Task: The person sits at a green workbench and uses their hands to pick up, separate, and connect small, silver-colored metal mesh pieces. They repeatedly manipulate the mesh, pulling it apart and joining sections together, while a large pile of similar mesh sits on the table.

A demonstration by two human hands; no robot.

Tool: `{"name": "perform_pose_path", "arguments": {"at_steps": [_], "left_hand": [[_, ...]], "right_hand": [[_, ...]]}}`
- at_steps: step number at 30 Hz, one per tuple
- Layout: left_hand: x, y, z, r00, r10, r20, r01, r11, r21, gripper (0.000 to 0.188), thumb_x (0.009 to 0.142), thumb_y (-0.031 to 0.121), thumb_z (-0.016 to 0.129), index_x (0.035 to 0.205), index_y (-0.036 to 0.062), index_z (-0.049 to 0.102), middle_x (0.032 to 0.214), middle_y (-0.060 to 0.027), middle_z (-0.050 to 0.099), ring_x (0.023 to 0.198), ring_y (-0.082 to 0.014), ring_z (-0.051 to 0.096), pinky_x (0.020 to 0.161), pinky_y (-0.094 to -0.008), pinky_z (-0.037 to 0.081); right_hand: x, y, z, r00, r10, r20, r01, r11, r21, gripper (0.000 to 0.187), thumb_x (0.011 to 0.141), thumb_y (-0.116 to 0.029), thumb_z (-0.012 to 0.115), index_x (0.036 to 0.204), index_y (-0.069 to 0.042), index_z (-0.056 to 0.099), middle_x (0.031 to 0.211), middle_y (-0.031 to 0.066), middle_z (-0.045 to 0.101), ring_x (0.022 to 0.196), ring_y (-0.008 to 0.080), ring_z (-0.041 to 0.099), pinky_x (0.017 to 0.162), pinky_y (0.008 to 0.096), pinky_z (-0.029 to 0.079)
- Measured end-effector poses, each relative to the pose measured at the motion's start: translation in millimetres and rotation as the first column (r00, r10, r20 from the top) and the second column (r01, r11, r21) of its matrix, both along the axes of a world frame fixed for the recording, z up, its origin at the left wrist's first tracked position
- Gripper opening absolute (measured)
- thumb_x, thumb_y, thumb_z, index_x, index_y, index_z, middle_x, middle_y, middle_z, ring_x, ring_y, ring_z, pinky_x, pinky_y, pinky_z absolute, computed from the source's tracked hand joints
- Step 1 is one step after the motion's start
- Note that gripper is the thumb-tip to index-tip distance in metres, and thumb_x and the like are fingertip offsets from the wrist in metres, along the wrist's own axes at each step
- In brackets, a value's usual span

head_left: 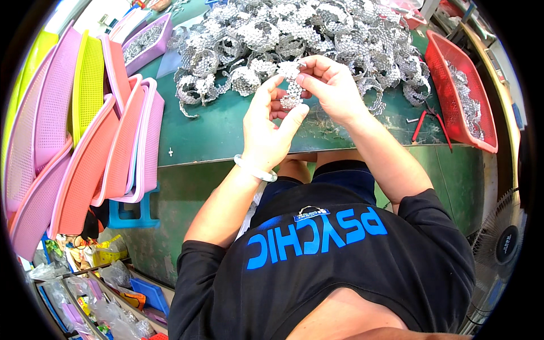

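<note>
Between my two hands, above the front part of the green table [215, 133], is a curled silver metal band [292, 95] with a scaly, linked texture. My left hand [265, 127] is closed around its lower part, thumb and fingers on either side. The thumb and fingers of my right hand [335, 93] pinch the upper end. Just beyond my hands lies a large heap of similar silver bands [266, 37], many curled into rings. Pliers with red handles [420, 126] rest on the table to the right.
A red basket [480, 139] with silver pieces stands at the right edge. Pink, purple and yellow-green baskets [88, 79] are stacked on the left, near a blue stool [136, 218]. Behind them sits a purple tray [129, 67] of small metal parts. A fan [506, 243] is at lower right.
</note>
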State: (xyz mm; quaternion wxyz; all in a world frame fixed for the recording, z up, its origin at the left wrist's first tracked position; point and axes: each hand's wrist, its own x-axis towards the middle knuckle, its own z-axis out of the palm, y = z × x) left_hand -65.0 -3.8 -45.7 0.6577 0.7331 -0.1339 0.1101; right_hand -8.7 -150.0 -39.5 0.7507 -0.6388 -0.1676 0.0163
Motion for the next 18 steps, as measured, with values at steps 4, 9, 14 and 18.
{"name": "perform_pose_path", "arguments": {"at_steps": [4, 9, 14, 18], "left_hand": [[0.9, 0.9, -4.0, 0.999, 0.039, 0.032, -0.04, 0.998, 0.049, 0.054, 0.076, 0.01, 0.07, 0.122, -0.0007, 0.045, 0.102, -0.0093, 0.054, 0.083, -0.011, 0.054, 0.072, -0.0226, 0.047], [4.6, 1.0, -11.2, 0.987, 0.073, 0.14, -0.087, 0.992, 0.094, 0.051, 0.072, 0.014, 0.073, 0.117, 0.0015, 0.051, 0.097, -0.0084, 0.055, 0.079, -0.014, 0.054, 0.067, -0.0254, 0.047], [3.1, 2.2, -8.5, 0.975, 0.056, 0.215, -0.096, 0.98, 0.176, 0.049, 0.074, 0.007, 0.071, 0.116, -0.0013, 0.049, 0.102, -0.011, 0.054, 0.083, -0.0144, 0.055, 0.071, -0.0255, 0.049], [3.1, 3.1, -6.7, 0.971, 0.037, 0.236, -0.089, 0.972, 0.218, 0.047, 0.075, 0.004, 0.07, 0.115, -0.0036, 0.048, 0.105, -0.0119, 0.053, 0.086, -0.0148, 0.056, 0.072, -0.0257, 0.05]], "right_hand": [[-0.9, 1.5, -1.9, 1.0, 0.005, -0.018, -0.004, 0.999, 0.036, 0.017, 0.083, -0.003, 0.059, 0.1, -0.002, 0.058, 0.088, 0.0019, 0.061, 0.077, 0.0068, 0.056, 0.064, 0.022, 0.048], [-0.9, 2.6, -2.4, 1.0, -0.006, 0.007, 0.006, 0.998, 0.057, 0.017, 0.082, -0.002, 0.058, 0.1, -0.001, 0.058, 0.087, 0.0023, 0.061, 0.076, 0.0072, 0.056, 0.065, 0.0224, 0.049], [2.4, 0.6, -7.4, 0.996, -0.005, 0.091, 0.001, 0.999, 0.036, 0.018, 0.082, -0.001, 0.057, 0.1, -0.001, 0.058, 0.087, 0.0027, 0.061, 0.076, 0.0077, 0.057, 0.066, 0.0233, 0.05], [1.0, 1.1, -6.7, 0.994, -0.009, 0.109, 0.004, 0.999, 0.045, 0.018, 0.083, -0.001, 0.056, 0.1, -0.001, 0.058, 0.086, 0.0026, 0.061, 0.075, 0.0076, 0.057, 0.067, 0.0232, 0.05]]}}
